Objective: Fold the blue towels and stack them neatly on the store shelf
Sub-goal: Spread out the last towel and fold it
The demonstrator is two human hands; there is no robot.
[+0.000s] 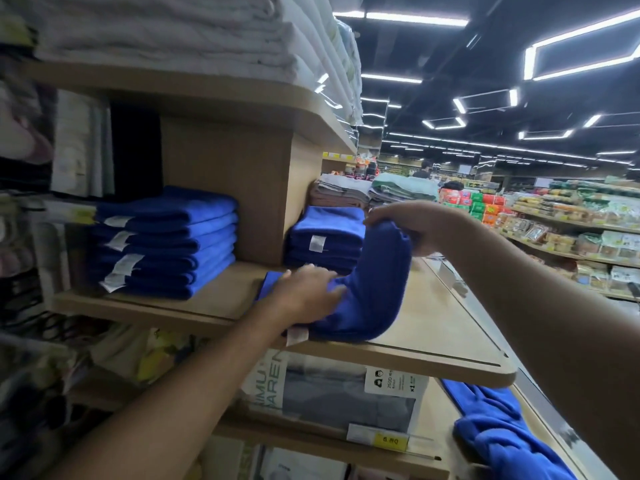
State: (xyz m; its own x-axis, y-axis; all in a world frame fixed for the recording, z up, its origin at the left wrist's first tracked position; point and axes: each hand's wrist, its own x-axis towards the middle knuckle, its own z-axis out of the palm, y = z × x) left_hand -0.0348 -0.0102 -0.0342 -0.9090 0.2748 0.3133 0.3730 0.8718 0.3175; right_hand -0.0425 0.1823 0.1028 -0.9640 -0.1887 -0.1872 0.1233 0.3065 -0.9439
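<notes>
Head view: where's the towel [374, 289]?
— At the front edge of the shelf [433, 341], just before the right stack [325, 237]. Its low end lies flat; its other end rears up.
— And the grips?
— The left grip [308, 292] presses flat-fingered on the low end. The right grip [405, 223] pinches the raised end, above and right of the left.
— So the fold?
— I'd judge the right one carries its end down leftward, along the towel's length, onto the pressed half.

The clear package [332, 393] showed cut-off letters "IMU" and "AREN"; its white label [391, 382] read "250D" and "x1"; the yellow price tag [391, 440] was blurred.
</notes>
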